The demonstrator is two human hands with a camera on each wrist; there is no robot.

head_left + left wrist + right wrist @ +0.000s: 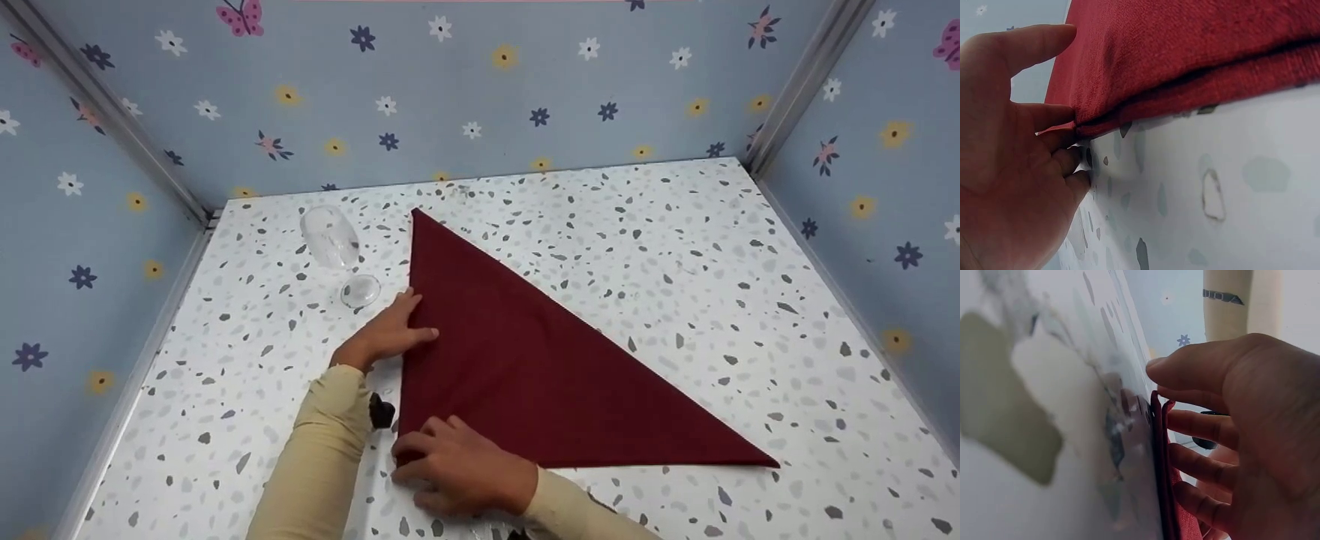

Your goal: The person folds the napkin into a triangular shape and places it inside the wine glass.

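Note:
A dark red cloth napkin (525, 360), folded into a triangle, lies flat on the speckled table. Along its left edge rests my left hand (386, 330); in the left wrist view the fingertips (1067, 115) touch the folded edge while the thumb stands apart from it. My right hand (465, 469) is at the napkin's near left corner. In the right wrist view, its fingers (1202, 464) touch the layered edge of the cloth (1165, 472), and the thumb is held off it. Part of that corner is hidden under the right hand.
A clear stemmed glass (330, 236) lies on its side at the back left, its round base (361, 291) close to my left hand. Blue flowered panels (480, 90) wall the table (675, 240) at the back and both sides.

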